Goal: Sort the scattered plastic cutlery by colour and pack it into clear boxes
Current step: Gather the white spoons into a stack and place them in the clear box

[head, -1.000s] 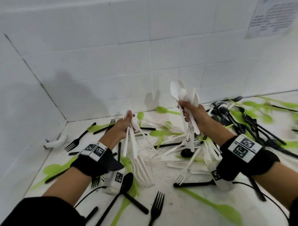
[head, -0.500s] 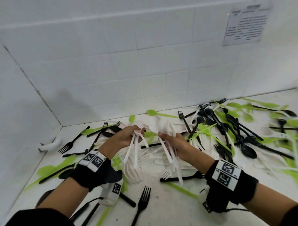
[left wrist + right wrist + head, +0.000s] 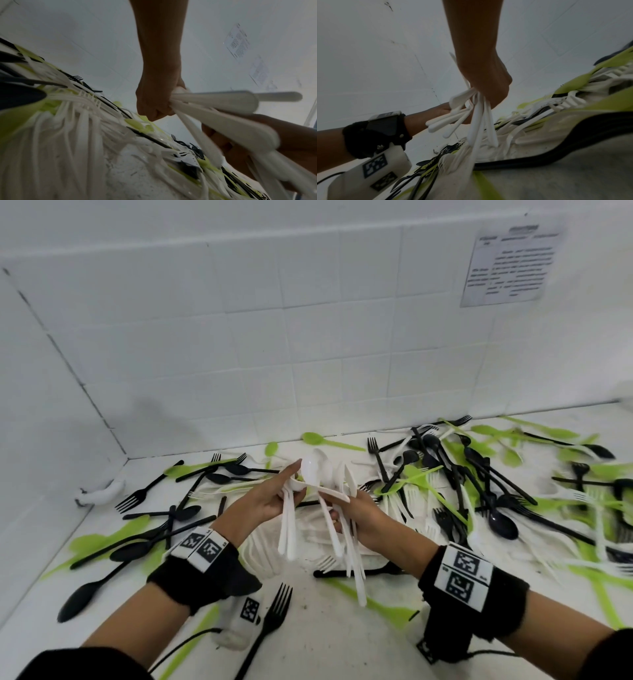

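Hands meet over the middle of the white counter (image 3: pixel 329 642), each carrying white plastic cutlery. At nine o'clock, black plastic forks and spoons (image 3: pixel 150 494) lie crossed over lime-green plastic pieces (image 3: pixel 113 537) by the tiled corner, untouched. The left hand (image 3: pixel 265 499), just left of centre, curls its fingers round a small bunch of white plastic spoons (image 3: pixel 289 522), bowls up and handles hanging toward six o'clock; in the left wrist view the fist is closed tight on the handles. The right hand (image 3: pixel 363 515), touching or nearly touching it at three o'clock, grips a larger sheaf of white plastic cutlery (image 3: pixel 346 542), its handles fanning downward. Holding both bunches with the bowls at the same end probably serves to merge them into one aligned stack of a single colour, easier to lay in a box. More white plastic forks (image 3: pixel 308 539) lie beneath the hands. From one to four o'clock spreads a dense mixed heap of black, green and white cutlery (image 3: pixel 479 484), unsorted. No clear box shows in any view, so packing looks some way off.
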{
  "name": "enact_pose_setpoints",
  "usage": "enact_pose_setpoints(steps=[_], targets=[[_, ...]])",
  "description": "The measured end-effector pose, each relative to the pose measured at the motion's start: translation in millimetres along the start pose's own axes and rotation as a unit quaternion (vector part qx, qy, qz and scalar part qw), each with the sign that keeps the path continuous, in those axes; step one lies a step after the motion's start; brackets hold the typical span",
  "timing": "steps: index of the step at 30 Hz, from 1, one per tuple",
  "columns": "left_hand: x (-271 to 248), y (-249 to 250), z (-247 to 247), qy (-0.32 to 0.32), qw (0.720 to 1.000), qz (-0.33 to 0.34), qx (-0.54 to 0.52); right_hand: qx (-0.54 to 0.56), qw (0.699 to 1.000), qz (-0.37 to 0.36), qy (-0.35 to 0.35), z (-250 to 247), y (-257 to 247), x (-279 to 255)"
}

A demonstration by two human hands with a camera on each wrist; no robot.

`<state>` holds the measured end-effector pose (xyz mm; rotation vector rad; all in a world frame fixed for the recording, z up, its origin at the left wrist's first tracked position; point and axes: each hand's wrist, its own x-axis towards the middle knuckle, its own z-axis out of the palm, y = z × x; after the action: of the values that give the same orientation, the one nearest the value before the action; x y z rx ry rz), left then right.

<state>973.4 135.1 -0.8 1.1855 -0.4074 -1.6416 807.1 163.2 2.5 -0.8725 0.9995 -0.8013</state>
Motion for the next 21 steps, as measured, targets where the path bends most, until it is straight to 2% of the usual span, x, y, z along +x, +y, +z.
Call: enact_pose_setpoints(steps=[3, 7, 15, 18, 21], targets=[[0, -3, 2, -0.032, 0.999, 0.009, -0.012, 0.009, 1.0, -0.002, -0.008, -4, -1, 4], [-8, -4, 5, -0.034, 0.996, -0.007, -0.08, 0.017, 1.0, -0.006, 0.0, -6, 0, 8], [2, -12, 15, -0.041, 0.995, 0.025, -0.089, -0.012, 1.0, -0.002, -0.003, -16, 0, 18], [3, -17, 21, -0.088, 0.995, 0.044, -0.029, -0.007, 1.0, 0.01, -0.021, -16, 2, 19], [6, -23, 27, -0.09, 0.995, 0.042, -0.014, -0.037, 0.999, 0.011, -0.032, -15, 6, 18]])
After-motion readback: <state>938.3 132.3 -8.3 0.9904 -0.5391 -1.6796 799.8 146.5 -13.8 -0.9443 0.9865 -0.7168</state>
